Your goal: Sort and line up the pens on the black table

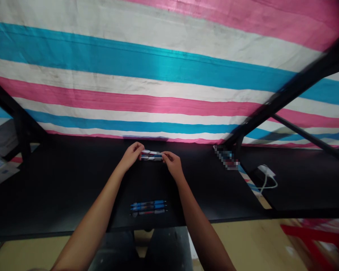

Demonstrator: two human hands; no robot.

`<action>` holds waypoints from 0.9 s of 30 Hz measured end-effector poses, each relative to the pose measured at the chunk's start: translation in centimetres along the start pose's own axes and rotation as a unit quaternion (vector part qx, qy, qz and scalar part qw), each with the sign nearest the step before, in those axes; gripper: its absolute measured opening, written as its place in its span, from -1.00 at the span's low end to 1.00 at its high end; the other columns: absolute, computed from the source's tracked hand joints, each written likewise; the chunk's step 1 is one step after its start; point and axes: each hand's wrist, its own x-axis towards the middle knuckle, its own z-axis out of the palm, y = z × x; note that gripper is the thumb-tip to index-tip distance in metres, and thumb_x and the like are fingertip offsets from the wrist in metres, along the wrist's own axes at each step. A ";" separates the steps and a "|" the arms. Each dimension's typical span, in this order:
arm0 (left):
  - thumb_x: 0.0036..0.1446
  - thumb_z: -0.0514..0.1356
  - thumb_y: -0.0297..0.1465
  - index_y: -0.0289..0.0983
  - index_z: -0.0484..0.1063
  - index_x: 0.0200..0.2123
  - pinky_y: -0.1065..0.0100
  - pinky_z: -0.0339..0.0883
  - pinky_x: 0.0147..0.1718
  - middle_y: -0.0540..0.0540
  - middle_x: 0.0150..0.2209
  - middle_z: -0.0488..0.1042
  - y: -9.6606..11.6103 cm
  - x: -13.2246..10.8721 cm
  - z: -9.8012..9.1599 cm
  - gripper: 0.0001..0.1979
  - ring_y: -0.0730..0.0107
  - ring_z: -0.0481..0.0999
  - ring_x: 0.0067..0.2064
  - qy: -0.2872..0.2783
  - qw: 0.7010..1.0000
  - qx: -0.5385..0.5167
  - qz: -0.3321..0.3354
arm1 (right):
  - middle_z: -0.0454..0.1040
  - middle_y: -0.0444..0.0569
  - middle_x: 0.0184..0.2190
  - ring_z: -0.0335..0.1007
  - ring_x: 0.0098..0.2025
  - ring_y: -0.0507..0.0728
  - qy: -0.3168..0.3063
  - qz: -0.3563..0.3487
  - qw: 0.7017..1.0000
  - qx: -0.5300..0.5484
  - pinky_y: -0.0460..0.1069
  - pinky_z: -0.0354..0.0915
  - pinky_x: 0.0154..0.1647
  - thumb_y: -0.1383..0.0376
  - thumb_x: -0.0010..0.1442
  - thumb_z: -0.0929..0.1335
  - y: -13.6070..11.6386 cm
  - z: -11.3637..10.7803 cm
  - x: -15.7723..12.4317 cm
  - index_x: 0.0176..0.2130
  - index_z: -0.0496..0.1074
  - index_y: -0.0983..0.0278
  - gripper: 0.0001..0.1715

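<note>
Holding a small bundle of pens [151,155] between them, the left hand [132,154] and right hand [172,163] each keep a narrow fingertip grip on one end, just above the far side of the black bench [59,188]. Three more pens [148,207] lie side by side near the front edge. A striped tarp [158,75] hangs behind; a white charger [267,171] sits well to the right.

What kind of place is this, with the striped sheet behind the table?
Probably a makeshift work stall: a black table in a dark metal frame, backed by a striped tarp. Both hands, left and right, hold a bundle of pens; more pens lie nearer.
</note>
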 end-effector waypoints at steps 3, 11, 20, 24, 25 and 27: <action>0.00 0.39 -0.47 -0.29 0.55 -0.43 0.47 0.18 -0.51 0.01 -0.60 0.42 0.4 0.1 -0.9 -0.93 0.43 0.35 -0.56 -0.018 0.997 0.073 0.002 | 0.53 -0.02 -0.44 0.42 -0.43 0.14 0.012 0.006 1.000 -0.001 0.02 0.37 -0.35 0.04 0.16 0.39 0.3 -0.8 0.4 -0.18 0.59 0.28 -0.60; -0.19 0.40 -0.59 -0.24 0.59 -0.50 0.43 0.21 -0.49 -0.08 -0.52 0.52 0.5 -0.2 -2.0 -0.84 0.30 0.45 -0.48 -0.077 0.981 0.175 0.021 | 0.58 0.04 -0.31 0.47 -0.30 0.17 -0.028 -0.038 0.996 -0.082 0.04 0.39 -0.24 0.09 0.14 0.42 0.3 -2.0 0.3 -0.23 0.61 0.26 -0.68; -0.08 0.33 -0.48 -0.22 0.60 -0.48 0.38 0.26 -0.43 -0.06 -0.50 0.54 0.0 -0.2 -3.3 -0.95 0.27 0.48 -0.44 -0.144 0.928 0.343 0.027 | 0.45 -0.11 -0.43 0.35 -0.39 0.09 -0.084 -0.028 0.986 -0.138 -0.01 0.30 -0.30 0.22 0.13 0.43 0.5 -1.8 -0.2 -0.29 0.51 0.24 -0.86; 0.00 0.28 -0.43 -0.26 0.59 -0.37 0.37 0.31 -0.29 -0.05 -0.38 0.56 0.3 -0.2 -3.1 -0.91 0.29 0.53 -0.33 -0.170 0.882 0.440 -0.019 | 0.38 -0.12 -0.40 0.29 -0.39 0.06 -0.100 -0.046 0.977 -0.184 -0.02 0.25 -0.31 0.33 0.08 0.46 0.9 -1.9 0.0 -0.35 0.51 0.25 -0.93; 0.02 0.27 -0.43 -0.27 0.59 -0.35 0.36 0.31 -0.28 -0.06 -0.37 0.56 0.3 -0.2 -3.1 -0.89 0.29 0.53 -0.31 -0.178 0.874 0.453 -0.021 | 0.36 -0.13 -0.40 0.28 -0.39 0.05 -0.103 -0.046 0.975 -0.190 -0.03 0.24 -0.31 0.35 0.07 0.47 1.0 -1.9 0.0 -0.36 0.51 0.25 -0.94; 0.03 0.26 -0.42 -0.27 0.59 -0.34 0.35 0.30 -0.28 -0.07 -0.36 0.55 0.2 -0.1 -2.9 -0.88 0.28 0.53 -0.30 -0.189 0.859 0.475 -0.024 | 0.33 -0.14 -0.41 0.27 -0.40 0.05 -0.108 -0.041 0.974 -0.197 -0.04 0.23 -0.33 0.38 0.07 0.46 1.0 -1.9 0.0 -0.37 0.50 0.25 -0.93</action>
